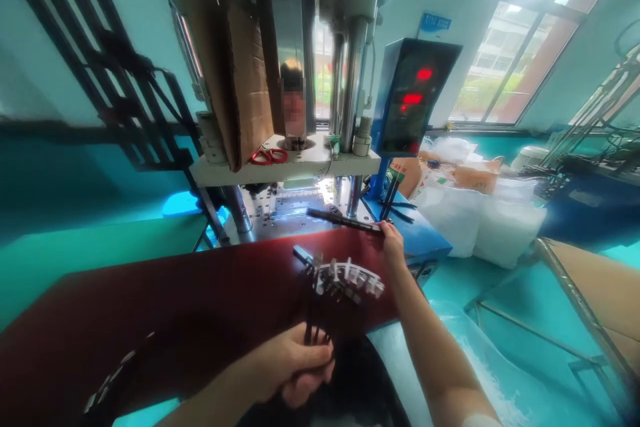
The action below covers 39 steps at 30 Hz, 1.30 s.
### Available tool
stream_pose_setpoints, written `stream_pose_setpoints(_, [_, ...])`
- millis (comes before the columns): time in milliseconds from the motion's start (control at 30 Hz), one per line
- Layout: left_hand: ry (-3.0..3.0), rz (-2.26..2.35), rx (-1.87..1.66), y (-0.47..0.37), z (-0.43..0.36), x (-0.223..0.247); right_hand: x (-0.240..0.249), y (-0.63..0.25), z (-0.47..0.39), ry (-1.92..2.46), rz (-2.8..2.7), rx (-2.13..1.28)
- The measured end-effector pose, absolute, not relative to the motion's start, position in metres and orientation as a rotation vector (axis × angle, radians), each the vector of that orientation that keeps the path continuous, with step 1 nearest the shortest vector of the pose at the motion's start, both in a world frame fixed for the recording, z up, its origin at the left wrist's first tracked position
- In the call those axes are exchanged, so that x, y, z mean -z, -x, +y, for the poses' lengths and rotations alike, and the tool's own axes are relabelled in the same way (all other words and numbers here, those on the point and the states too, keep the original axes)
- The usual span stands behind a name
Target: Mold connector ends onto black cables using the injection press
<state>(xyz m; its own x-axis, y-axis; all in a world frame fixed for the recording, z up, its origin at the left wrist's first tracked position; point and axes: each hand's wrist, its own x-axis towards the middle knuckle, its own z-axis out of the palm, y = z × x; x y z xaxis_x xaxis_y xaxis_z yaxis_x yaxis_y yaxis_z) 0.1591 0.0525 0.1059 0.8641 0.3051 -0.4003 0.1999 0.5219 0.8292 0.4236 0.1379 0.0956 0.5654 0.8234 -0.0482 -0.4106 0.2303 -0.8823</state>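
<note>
Right hand [393,244]: seen at four o'clock from the middle of the view, with the fingers closed on one end of a dark bar [345,221].
Dark bar: held above the far edge of the tabletop and pointed from the hand towards nine to ten o'clock.
Left hand [306,361]: seen at six o'clock, curled shut around thin dark prongs [309,330]; whether one piece or several are gripped cannot be told.
Metal pieces [350,277]: laid out in a rough arc between five and six o'clock, between the two hands, touched by neither; blurred, so it cannot be told whether they are joined.
Tabletop [165,293]: dark red, spread from five round to eight o'clock.
Press bed [300,203]: brightly lit, set just beyond the tabletop.
Scissors [269,157]: red-handled, rested on the press's pale plate [300,170] at ten o'clock, beside a leaning cardboard sheet [250,80].
Control box [413,100]: mounted at two o'clock, with red figures lit.
White bags [475,220]: heaped just past three o'clock.
</note>
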Motion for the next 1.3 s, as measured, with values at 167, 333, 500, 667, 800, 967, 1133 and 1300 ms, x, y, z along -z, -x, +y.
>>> stream_pose_setpoints(167, [-0.964,0.521,-0.161,-0.156,0.049,-0.109,-0.085,-0.458,0.117,1.126,-0.478,-0.859])
stream_pose_setpoints(333, [-1.025,0.522,-0.176,-0.16,0.054,-0.115,-0.068,-0.47,0.089,1.197,-0.522,-0.912])
stream_pose_setpoints(500, [-1.094,0.544,-0.174,-0.163,0.051,-0.117,-0.065,-0.486,0.064,1.628,-1.296,-0.626])
stream_pose_setpoints(667, [-1.201,0.591,-0.105,-0.167,0.049,-0.116,-0.1,-0.468,0.051,1.724,-1.586,-0.272])
stream_pose_setpoints(800, [-1.316,0.663,-0.013,-0.169,0.044,-0.112,-0.148,-0.428,0.037,1.394,-1.628,-0.934])
stream_pose_setpoints(967, [-1.343,0.716,0.024,-0.171,0.037,-0.11,-0.156,-0.401,0.035,1.283,-1.643,-1.327])
stream_pose_setpoints(1133, [-1.36,0.698,0.093,-0.166,0.03,-0.104,-0.139,-0.44,0.044,1.37,-1.053,-0.765])
stream_pose_setpoints(1300, [-1.288,0.685,-0.061,-0.162,0.032,-0.103,-0.128,-0.52,-0.007,1.908,-1.091,-0.107])
